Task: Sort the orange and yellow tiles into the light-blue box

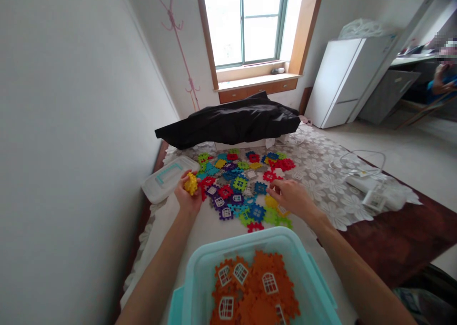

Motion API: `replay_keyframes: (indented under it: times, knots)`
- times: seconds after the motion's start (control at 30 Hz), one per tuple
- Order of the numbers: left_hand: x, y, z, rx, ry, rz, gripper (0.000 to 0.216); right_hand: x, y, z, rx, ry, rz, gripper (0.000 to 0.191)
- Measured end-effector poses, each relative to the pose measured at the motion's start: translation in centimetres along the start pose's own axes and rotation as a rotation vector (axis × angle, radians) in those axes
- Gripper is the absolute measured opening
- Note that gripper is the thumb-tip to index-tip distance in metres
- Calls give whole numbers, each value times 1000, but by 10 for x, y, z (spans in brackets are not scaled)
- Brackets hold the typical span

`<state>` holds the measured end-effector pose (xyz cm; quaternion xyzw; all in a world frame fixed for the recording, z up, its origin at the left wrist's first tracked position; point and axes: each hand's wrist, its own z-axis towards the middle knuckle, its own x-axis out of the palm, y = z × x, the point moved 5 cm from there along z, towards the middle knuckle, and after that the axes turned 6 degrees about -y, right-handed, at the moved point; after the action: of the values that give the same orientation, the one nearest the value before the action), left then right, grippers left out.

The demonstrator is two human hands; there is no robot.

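A spread of colourful interlocking plastic tiles lies on a lace-covered table. My left hand is closed around a stack of yellow tiles at the left edge of the spread. My right hand rests palm down on the tiles at the right side, fingers bent over a yellow tile; whether it grips it is unclear. Close to me stands a teal bin holding several orange tiles with white window shapes.
A clear lid lies at the table's left edge by the wall. A black cloth covers something at the far end. White cables and adapters lie at the right. A white fridge and another person are far right.
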<state>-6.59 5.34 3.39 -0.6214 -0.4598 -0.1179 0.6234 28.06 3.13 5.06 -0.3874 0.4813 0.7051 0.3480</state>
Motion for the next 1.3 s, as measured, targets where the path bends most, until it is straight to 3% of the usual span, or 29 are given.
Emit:
replay_keyframes:
  times: [0.17, 0.33, 0.57, 0.73, 0.93, 1.03, 1.17, 1.3]
  knots:
    - [-14, 2, 9, 20, -37, -17, 27, -7, -8, -5, 22, 61, 8, 29]
    - [-11, 12, 3, 118, 38, 114, 35, 7, -27, -22, 5, 344, -148, 40]
    - [-4, 22, -4, 114, 86, 245, 37, 13, -24, -34, -68, 440, -56, 59]
    - [-1, 22, -8, 96, 93, 242, 38, 18, -22, -32, -57, 422, -59, 61]
    - [2, 22, -10, 86, 127, 235, 38, 19, -28, -16, -50, 324, 118, 35]
    - [3, 23, -11, 65, 128, 218, 38, 24, -30, -9, -50, 254, 179, 44]
    - [8, 28, -19, -53, 116, 171, 46, 34, -28, -7, -60, 266, 149, 41]
    - [25, 41, -43, -191, 186, 173, 54, 34, -24, -8, -64, 283, 142, 31]
